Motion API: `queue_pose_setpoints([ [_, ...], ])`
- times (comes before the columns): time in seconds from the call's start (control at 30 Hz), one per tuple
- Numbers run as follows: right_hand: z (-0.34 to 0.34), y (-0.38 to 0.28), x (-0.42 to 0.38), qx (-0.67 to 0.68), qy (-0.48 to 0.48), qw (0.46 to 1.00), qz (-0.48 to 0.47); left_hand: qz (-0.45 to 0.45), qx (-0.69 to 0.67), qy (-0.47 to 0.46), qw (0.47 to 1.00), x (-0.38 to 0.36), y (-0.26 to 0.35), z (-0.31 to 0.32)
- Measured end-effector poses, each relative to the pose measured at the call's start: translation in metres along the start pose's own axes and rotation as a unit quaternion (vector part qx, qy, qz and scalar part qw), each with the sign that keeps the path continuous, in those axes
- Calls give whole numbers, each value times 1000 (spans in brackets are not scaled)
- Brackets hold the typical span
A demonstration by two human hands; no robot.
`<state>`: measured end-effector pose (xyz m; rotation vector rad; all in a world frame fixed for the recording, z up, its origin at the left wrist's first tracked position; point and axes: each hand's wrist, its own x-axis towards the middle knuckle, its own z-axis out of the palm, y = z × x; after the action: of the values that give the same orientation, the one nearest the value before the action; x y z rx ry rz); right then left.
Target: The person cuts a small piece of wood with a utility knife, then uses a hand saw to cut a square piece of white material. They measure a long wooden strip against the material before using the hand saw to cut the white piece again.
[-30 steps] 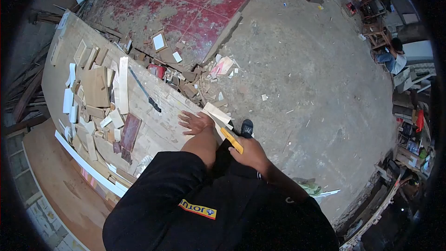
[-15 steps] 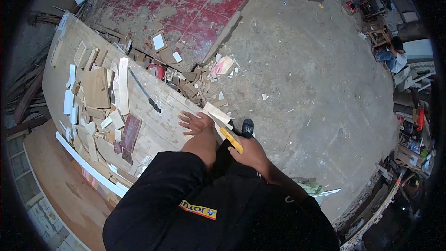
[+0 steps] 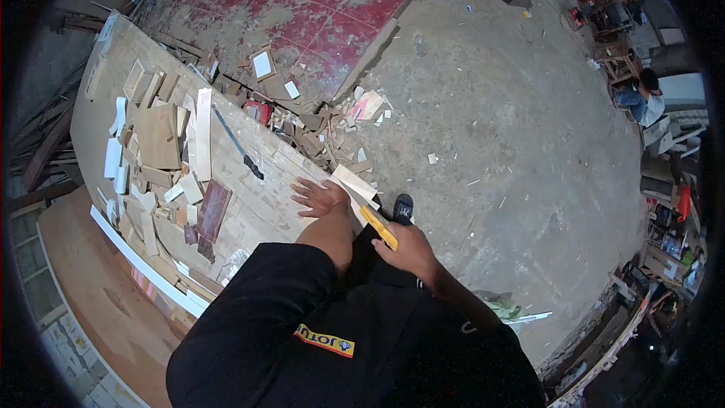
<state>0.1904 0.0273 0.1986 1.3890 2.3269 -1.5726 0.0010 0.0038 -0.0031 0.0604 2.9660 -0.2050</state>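
Observation:
My left hand [image 3: 322, 198] lies flat with fingers spread on the wooden worktable [image 3: 276, 215], close to its right edge. Beside it, a pale wooden board [image 3: 355, 181] juts past that edge over the floor. The yellow handle of a hand saw [image 3: 380, 228] is wrapped in the fingers of my right hand [image 3: 408, 248]. Its narrow grey blade points up and left toward the board, by my left hand. Where the teeth meet the wood is too small to make out.
Wood offcuts [image 3: 158, 137] and a reddish-brown block [image 3: 214, 210] are heaped on the table's left side. A dark, thin tool [image 3: 240, 145] lies nearer the middle. Scrap wood [image 3: 308, 140] litters the floor beyond the edge. Another person [image 3: 646, 98] sits far right.
The view has shifted slightly, moving the surroundings a little. Both hands keep nearly the same places, with the saw still in my right hand and my left hand flat.

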Motion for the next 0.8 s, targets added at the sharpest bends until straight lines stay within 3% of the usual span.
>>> queue_pose_setpoints([
  [0.1, -10, -3, -19, 15, -2, 1000, 2, 2, -9, -8, 1000, 0, -1, -2],
  [0.33, 15, 2, 16, -42, -12, 999, -7, -6, -26, 6, 1000, 5, -1, 2],
  [0.57, -11, -2, -22, 15, 5, 1000, 16, 1, -16, 17, 1000, 4, -1, 2],
  [0.67, -12, -10, -15, -19, -40, 999, 7, 1, -19, 11, 1000, 5, 5, -2],
  [0.8, -6, -22, -5, 5, 0, 1000, -15, 43, -17, 10, 999, 27, 3, 4],
])
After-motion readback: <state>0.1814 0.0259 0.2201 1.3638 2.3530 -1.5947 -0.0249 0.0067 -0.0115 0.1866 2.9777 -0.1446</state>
